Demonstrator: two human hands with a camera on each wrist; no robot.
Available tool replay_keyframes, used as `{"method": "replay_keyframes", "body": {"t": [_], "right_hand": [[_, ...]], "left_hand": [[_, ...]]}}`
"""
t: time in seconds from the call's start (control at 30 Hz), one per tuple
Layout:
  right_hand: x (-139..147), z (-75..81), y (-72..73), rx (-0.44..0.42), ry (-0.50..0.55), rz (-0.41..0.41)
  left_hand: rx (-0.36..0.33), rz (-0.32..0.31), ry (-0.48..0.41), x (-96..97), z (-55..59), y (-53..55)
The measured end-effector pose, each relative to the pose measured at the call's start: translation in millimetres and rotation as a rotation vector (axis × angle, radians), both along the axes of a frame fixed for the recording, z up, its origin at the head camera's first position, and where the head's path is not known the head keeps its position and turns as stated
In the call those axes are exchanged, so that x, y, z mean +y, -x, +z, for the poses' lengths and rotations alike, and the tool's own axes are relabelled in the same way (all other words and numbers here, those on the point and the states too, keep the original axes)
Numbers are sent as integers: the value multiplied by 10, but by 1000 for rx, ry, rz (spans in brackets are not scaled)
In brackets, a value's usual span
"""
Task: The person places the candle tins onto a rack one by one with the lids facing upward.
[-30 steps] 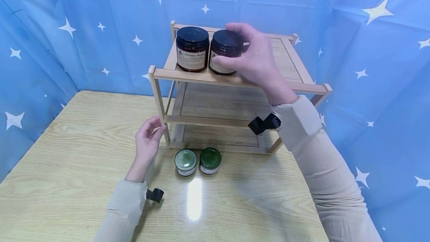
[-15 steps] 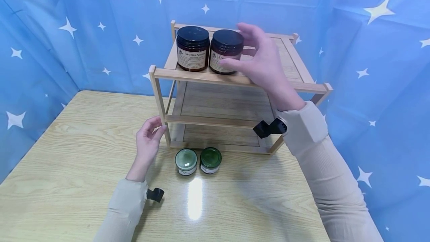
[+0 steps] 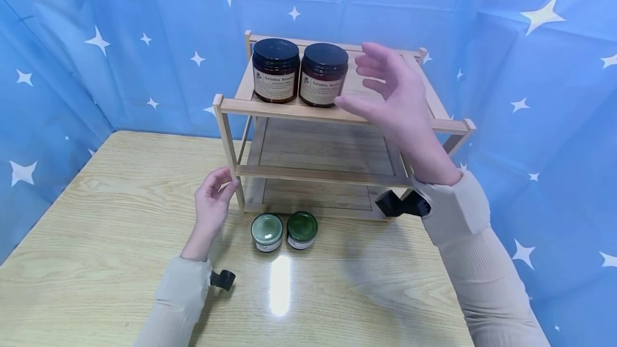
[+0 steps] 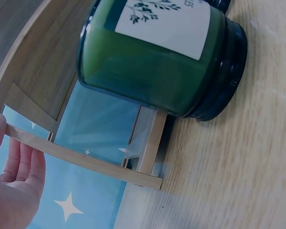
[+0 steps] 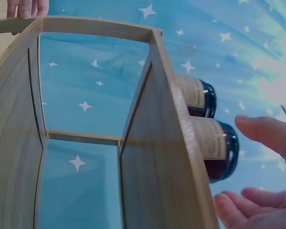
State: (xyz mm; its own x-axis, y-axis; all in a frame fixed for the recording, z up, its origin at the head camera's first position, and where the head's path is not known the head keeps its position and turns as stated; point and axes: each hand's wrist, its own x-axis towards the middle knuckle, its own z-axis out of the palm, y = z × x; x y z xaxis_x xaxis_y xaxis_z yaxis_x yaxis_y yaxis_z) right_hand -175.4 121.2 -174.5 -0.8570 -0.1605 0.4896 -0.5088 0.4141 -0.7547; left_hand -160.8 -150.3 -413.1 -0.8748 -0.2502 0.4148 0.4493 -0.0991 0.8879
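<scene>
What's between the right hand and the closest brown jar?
Just a bare gap: the right wrist view shows blue curtain between the right hand and jar.

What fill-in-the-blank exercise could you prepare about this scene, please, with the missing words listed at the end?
1. Two dark jars stand on the ____ shelf of the wooden rack.
2. The first large word on their labels is ____.
3. The left hand holds a front post of the rack, while the right hand holds ____.
4. Exactly ____ small green jars stand on the tabletop in front of the rack.

Missing words: top; Aroma; nothing; two.
</scene>
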Motion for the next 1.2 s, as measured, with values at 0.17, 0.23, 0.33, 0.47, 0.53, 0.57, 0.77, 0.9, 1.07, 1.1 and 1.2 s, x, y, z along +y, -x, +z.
{"method": "replay_keyframes", "body": {"t": [0.17,0.23,0.33,0.47,0.53,0.57,0.77,0.9,1.07,1.1,1.2], "right_hand": [[48,-35,-122,35,95,39],[56,-56,-168,47,100,55],[64,-105,-231,61,77,74],[72,-198,-312,78,69,107],[80,-245,-352,100,76,132],[88,-268,-376,111,76,141],[138,-418,-522,147,63,167],[156,-558,-588,132,56,188],[160,-767,-635,105,59,225],[161,-801,-645,96,56,228],[165,-884,-674,71,47,234]], "left_hand": [[-1,-5,-3,-2,-6,0],[-1,-3,-2,-4,-6,0],[-5,-1,5,-5,-8,3],[-12,0,14,-7,-9,-1],[-14,1,16,-9,-12,-4],[-15,1,16,-9,-13,-5],[-19,-4,12,-7,-11,-1],[-31,3,21,-9,-1,-2],[-26,6,20,-3,3,-4],[-24,5,20,-1,2,-4],[-23,3,28,-3,-2,-4]]}}
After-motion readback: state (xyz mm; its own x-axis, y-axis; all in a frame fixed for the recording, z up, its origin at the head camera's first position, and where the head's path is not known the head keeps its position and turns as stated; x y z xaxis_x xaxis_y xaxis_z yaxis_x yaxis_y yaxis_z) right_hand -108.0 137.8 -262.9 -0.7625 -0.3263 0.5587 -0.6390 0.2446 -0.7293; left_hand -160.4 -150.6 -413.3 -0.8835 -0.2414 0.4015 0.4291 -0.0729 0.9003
